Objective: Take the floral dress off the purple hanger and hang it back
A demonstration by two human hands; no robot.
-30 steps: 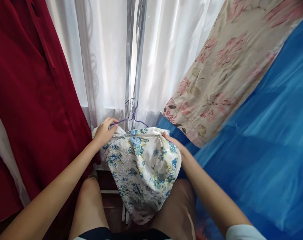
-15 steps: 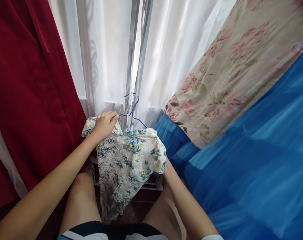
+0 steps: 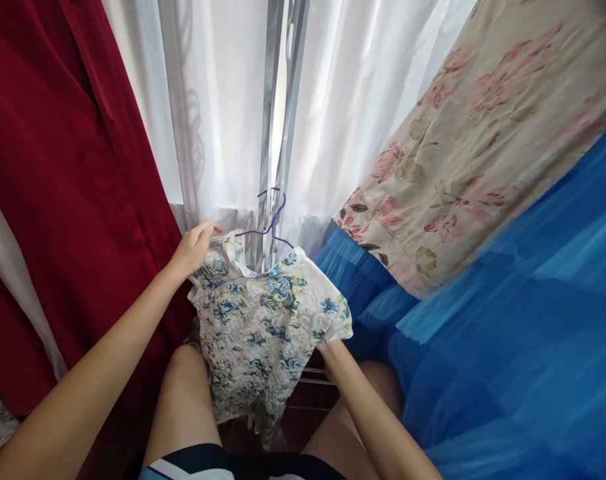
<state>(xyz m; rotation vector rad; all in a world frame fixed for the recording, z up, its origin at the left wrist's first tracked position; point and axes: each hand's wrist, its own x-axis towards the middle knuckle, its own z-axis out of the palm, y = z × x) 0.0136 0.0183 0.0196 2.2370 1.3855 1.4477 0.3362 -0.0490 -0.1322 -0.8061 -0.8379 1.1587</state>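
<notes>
A white blouse with blue and yellow flowers (image 3: pixel 263 320) hangs in front of me on a purple hanger (image 3: pixel 270 230), whose hook and upper arms stick out of the neckline. My left hand (image 3: pixel 195 248) grips the blouse at its left shoulder, beside the collar. My right forearm (image 3: pixel 353 380) comes in from the lower right, and my right hand is hidden behind or inside the blouse, below its right sleeve. The fingers of that hand do not show. The right shoulder lies spread over the hanger's arm.
White curtains (image 3: pixel 227 120) and a metal frame (image 3: pixel 277 100) stand behind the hanger. Dark red cloth (image 3: pixel 83 200) hangs at left. At right hang a beige floral cloth (image 3: pixel 447 153) and blue tulle (image 3: pixel 507 353). My bare knees flank the blouse.
My left hand has shifted left, from the neckline to the shoulder's outer part. The right sleeve has spread outward to the right, and the lower hem has risen. The view has shifted slightly.
</notes>
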